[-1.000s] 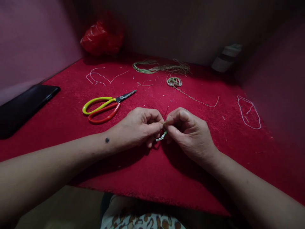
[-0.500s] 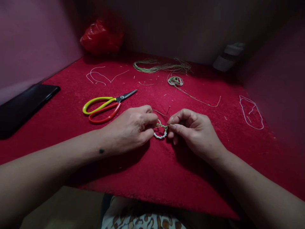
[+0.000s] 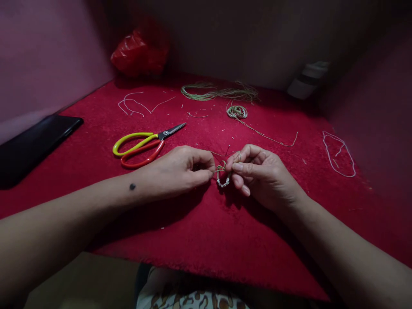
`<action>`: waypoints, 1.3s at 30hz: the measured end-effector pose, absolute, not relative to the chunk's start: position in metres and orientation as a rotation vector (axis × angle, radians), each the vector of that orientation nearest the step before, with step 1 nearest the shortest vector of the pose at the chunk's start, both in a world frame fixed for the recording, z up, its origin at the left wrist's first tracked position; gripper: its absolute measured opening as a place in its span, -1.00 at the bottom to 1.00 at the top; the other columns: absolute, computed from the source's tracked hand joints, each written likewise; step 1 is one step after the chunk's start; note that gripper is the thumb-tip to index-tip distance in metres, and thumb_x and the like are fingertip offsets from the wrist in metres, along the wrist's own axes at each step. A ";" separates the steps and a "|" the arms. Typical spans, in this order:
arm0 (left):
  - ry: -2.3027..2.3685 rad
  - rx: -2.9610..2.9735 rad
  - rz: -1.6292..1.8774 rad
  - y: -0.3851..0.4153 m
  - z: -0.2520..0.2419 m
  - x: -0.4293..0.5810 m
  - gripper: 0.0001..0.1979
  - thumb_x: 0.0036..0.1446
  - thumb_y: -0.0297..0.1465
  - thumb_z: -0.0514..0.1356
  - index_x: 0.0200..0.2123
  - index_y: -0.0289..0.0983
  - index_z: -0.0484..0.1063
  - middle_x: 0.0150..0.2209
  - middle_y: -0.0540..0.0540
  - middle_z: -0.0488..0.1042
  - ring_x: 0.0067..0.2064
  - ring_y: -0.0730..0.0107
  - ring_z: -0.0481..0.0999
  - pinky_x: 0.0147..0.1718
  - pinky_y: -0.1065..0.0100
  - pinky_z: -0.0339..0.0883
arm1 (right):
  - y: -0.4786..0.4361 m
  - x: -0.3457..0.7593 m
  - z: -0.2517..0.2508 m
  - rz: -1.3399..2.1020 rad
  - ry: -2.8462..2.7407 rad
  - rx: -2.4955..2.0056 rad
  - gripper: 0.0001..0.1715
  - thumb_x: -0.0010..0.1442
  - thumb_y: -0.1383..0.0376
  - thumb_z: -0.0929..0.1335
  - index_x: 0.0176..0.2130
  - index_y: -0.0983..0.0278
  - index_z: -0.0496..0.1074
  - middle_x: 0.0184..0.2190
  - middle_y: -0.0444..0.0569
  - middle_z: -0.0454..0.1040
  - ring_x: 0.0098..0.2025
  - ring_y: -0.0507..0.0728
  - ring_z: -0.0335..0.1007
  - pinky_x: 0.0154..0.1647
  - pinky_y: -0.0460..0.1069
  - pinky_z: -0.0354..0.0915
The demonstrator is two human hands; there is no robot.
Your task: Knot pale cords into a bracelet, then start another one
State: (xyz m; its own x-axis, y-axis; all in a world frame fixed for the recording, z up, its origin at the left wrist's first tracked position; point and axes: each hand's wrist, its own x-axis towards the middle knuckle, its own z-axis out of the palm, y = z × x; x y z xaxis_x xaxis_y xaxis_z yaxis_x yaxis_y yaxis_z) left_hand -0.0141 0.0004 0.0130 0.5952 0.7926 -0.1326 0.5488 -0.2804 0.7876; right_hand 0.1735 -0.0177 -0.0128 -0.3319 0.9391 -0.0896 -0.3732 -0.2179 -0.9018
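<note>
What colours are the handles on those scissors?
The scissors have one yellow handle and one red handle; the head view shows them best.

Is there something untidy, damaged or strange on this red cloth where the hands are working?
Nothing is damaged. Only short thread clippings lie scattered over the red cloth beyond the scissors, and a loose pale thread lies apart at the far right. The right hand pinches the knotted ring.

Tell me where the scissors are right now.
In the head view, the scissors lie on the red cloth, left of centre, just beyond the left hand and right of the black device.
</note>
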 end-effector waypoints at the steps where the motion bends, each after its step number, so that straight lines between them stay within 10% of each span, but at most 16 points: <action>1: 1.078 1.865 0.354 0.001 0.014 -0.014 -0.89 0.07 -0.45 0.07 -0.44 -0.31 0.37 -0.60 0.06 0.31 -0.60 0.61 0.24 -0.64 0.55 0.08 | -0.017 0.173 -0.013 1.729 -1.006 -0.832 -0.78 -0.06 0.45 0.42 -0.48 0.31 0.27 -0.48 -0.09 0.49 -0.64 -0.05 0.32 -0.76 -0.19 0.16; 39: 0.685 1.390 0.615 -0.017 0.015 -0.013 -0.92 0.19 -0.39 0.08 -0.35 -0.27 0.25 -0.61 0.03 0.37 -0.69 0.54 0.32 -0.73 0.55 0.13 | -0.018 0.176 -0.017 2.099 -0.938 -0.550 -0.89 0.08 0.40 0.37 -0.40 0.33 0.30 -0.51 -0.10 0.47 -0.60 -0.02 0.40 -0.73 -0.20 0.25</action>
